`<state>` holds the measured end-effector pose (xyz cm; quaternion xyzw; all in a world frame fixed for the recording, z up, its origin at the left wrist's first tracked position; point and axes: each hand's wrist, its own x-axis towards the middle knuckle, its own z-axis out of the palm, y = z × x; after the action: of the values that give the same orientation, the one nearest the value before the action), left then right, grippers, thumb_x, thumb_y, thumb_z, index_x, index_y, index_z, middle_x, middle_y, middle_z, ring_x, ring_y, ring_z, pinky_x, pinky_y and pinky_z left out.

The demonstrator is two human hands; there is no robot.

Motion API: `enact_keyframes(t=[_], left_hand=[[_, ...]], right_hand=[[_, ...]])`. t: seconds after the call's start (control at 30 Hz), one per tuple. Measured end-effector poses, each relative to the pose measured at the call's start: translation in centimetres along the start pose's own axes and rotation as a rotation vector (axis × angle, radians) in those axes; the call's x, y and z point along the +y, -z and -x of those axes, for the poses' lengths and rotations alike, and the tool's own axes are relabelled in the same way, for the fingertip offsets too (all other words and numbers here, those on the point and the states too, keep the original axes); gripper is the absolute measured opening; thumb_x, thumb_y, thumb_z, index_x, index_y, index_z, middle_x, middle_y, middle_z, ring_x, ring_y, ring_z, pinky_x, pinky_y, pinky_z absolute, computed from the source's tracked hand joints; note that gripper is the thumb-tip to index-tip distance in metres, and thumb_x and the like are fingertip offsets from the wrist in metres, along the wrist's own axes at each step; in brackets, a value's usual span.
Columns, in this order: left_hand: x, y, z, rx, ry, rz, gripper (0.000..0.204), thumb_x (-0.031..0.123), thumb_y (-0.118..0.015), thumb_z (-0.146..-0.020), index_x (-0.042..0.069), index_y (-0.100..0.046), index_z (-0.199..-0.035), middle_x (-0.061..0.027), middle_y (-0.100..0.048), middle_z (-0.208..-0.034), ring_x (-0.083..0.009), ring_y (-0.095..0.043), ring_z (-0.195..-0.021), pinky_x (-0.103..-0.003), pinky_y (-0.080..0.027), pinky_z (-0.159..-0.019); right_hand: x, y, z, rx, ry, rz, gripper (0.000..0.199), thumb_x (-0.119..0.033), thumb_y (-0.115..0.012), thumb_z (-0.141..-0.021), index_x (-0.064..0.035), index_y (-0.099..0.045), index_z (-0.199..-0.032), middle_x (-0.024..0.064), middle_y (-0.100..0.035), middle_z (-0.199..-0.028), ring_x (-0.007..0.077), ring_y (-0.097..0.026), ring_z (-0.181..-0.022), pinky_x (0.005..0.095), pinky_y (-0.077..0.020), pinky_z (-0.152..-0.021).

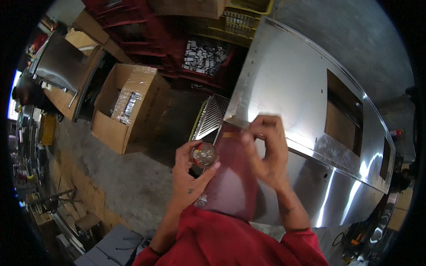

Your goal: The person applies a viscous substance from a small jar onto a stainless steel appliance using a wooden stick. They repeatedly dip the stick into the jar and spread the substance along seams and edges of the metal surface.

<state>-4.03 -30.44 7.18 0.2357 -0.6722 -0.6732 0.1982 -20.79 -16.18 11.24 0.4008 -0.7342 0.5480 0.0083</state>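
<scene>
Across the right of the view runs a long steel panel (293,88) with rectangular cut-outs, its long axis slanting from upper middle to lower right. Left of the panel sits an open cardboard box (128,106) on the concrete floor (124,181); beyond its upper end stand red crates (133,22). Against its near-left corner lies a dark red sheet (233,177), beside a ribbed metal tray (212,116). The right hand (264,153) is at that corner, fingers bunched and pinching at the panel's edge; what they grip I cannot tell. The left hand (191,173), just left of the panel and farther from it, closes its fingers around a small round tin (203,154) holding metal bits, face up.
</scene>
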Motion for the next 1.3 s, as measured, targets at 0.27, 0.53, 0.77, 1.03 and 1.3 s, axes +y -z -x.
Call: enact_keyframes(t=[0.27, 0.53, 0.77, 1.03, 1.3], left_hand=[[-0.4, 0.6, 1.1, 0.037, 0.024, -0.059, 0.073, -0.004, -0.085, -0.089, 0.003, -0.044, -0.149, -0.0178, -0.063, -0.142, -0.0219, -0.065, -0.126, -0.036, -0.054, -0.109], [-0.4, 1.1, 1.7, 0.086, 0.085, -0.054, 0.074, -0.003, -0.086, -0.09, 0.003, -0.043, -0.151, -0.0185, -0.063, -0.143, -0.0232, -0.064, -0.129, -0.037, -0.053, -0.111], [-0.4, 1.0, 1.8, 0.076, 0.089, -0.054, 0.075, -0.003, -0.086, -0.09, 0.003, -0.043, -0.151, -0.0198, -0.062, -0.145, -0.0242, -0.064, -0.13, -0.037, -0.054, -0.111], [-0.7, 0.7, 1.8, 0.068, 0.066, -0.044, 0.076, -0.002, -0.087, -0.09, 0.003, -0.042, -0.151, -0.0199, -0.062, -0.144, -0.0244, -0.064, -0.13, -0.037, -0.054, -0.11], [-1.0, 0.7, 2.0, 0.073, 0.072, -0.043, 0.075, -0.003, -0.086, -0.09, 0.003, -0.043, -0.151, -0.0196, -0.062, -0.144, -0.0247, -0.064, -0.131, -0.037, -0.055, -0.109]], right_hand=[[9.8, 1.8, -5.7, 0.037, -0.203, 0.006, 0.024, -0.02, -0.071, -0.105, 0.004, -0.068, -0.109, 0.0163, -0.063, -0.108, 0.0268, -0.067, -0.096, 0.0369, -0.0548, -0.086], [10.2, 1.2, -5.4, -0.085, -0.202, 0.041, 0.026, -0.023, -0.071, -0.105, 0.0029, -0.07, -0.109, 0.0177, -0.063, -0.11, 0.0297, -0.068, -0.099, 0.0399, -0.0549, -0.09], [9.3, 1.4, -5.6, -0.111, -0.205, 0.049, 0.027, -0.024, -0.071, -0.105, 0.0023, -0.072, -0.11, 0.0173, -0.062, -0.11, 0.0301, -0.067, -0.101, 0.0404, -0.0557, -0.091], [9.6, 1.3, -5.5, -0.121, -0.214, 0.051, 0.026, -0.024, -0.071, -0.105, 0.0011, -0.073, -0.11, 0.0173, -0.062, -0.112, 0.03, -0.067, -0.103, 0.04, -0.0559, -0.093], [9.6, 1.3, -5.5, -0.126, -0.208, 0.071, 0.025, -0.024, -0.071, -0.104, 0.0, -0.073, -0.109, 0.0178, -0.062, -0.112, 0.0325, -0.066, -0.104, 0.0413, -0.0558, -0.091]])
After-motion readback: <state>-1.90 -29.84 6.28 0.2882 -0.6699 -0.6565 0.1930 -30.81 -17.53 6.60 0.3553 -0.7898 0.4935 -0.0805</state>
